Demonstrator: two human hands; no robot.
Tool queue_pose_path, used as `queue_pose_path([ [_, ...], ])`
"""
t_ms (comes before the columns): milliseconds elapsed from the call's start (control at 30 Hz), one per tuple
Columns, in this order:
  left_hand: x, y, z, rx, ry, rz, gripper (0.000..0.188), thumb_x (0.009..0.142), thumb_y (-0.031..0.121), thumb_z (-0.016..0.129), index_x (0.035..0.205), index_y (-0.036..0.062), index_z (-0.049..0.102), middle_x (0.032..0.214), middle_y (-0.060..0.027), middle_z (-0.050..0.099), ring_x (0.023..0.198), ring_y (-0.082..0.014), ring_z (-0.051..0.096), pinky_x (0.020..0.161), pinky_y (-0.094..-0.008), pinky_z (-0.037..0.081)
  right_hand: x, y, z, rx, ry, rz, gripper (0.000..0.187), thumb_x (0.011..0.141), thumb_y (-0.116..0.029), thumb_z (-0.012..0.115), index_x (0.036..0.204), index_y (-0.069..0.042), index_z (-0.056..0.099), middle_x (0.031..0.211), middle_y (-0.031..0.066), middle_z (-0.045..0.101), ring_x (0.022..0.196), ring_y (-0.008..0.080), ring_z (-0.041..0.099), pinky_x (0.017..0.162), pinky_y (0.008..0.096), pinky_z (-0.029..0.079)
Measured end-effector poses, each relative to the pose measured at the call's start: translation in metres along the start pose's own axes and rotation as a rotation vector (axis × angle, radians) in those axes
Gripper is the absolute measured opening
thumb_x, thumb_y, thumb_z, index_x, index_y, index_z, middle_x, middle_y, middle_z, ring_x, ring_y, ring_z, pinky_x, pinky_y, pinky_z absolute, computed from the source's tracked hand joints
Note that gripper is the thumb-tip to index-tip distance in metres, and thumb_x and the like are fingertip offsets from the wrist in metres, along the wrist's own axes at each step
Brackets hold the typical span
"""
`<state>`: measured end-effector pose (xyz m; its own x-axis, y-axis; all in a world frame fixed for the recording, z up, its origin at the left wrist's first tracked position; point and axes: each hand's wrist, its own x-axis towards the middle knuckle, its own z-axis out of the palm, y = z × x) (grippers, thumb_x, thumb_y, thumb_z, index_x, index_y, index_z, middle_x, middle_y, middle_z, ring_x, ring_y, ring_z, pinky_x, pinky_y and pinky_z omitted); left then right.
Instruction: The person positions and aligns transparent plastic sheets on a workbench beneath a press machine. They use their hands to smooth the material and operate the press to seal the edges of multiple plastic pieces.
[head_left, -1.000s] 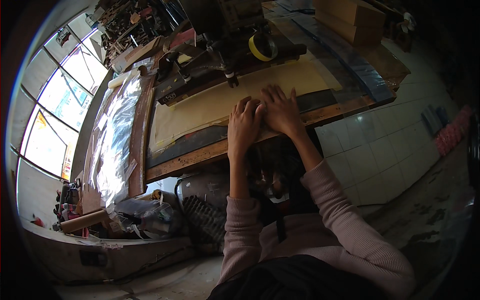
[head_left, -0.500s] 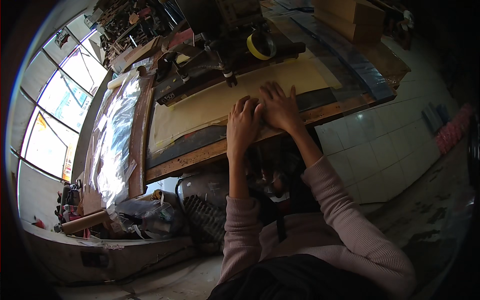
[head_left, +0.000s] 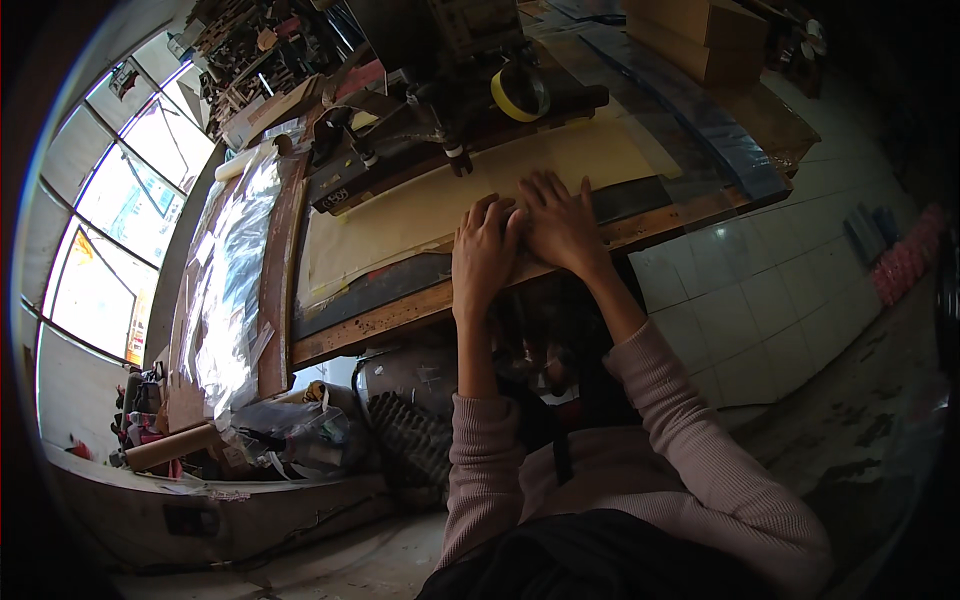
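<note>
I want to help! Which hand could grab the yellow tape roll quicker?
Probably the right hand: it lies flat on the cream sheet nearer the yellow tape roll. The left hand rests lower, farther away.

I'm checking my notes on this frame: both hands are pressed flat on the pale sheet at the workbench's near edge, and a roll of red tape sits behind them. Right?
Not quite. In the head view the roll of tape is yellow, not red. The rest holds: the left hand and right hand press flat on the pale sheet at the workbench near edge.

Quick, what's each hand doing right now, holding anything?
Left hand: open, pressed flat on the cream sheet, holding nothing.
Right hand: open, fingers spread flat on the same sheet, holding nothing.
</note>
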<state>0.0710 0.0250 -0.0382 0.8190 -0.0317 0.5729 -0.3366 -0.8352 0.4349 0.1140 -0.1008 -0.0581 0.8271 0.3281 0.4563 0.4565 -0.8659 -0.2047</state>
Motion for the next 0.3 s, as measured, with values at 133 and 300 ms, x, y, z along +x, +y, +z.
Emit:
queue_pose_path([
  [133,-0.0002,-0.0009,0.0005,-0.008,0.002,0.006,0.027,0.091,0.027,0.048,0.105,0.0058,0.059,0.115,-0.0150,0.054,0.106,-0.0340,0.052,0.089,-0.0409,0.041,-0.0077,-0.0041,-0.0014,0.007,0.023,0.005,0.050,0.087,-0.032,0.045,0.131,-0.009,0.039,0.138,0.0103,0.038,0.131,0.0248,0.031,0.103,0.0629,0.016],
  [300,0.0003,-0.0018,0.0005,-0.006,-0.001,0.000,0.028,0.091,0.026,0.048,0.106,0.0054,0.058,0.115,-0.0154,0.054,0.106,-0.0335,0.052,0.089,-0.0405,0.041,-0.0028,-0.0079,-0.0038,-0.032,-0.036,0.023,0.050,0.088,-0.031,0.043,0.132,-0.009,0.037,0.140,0.0095,0.035,0.132,0.0242,0.029,0.102,0.0644,0.014],
])
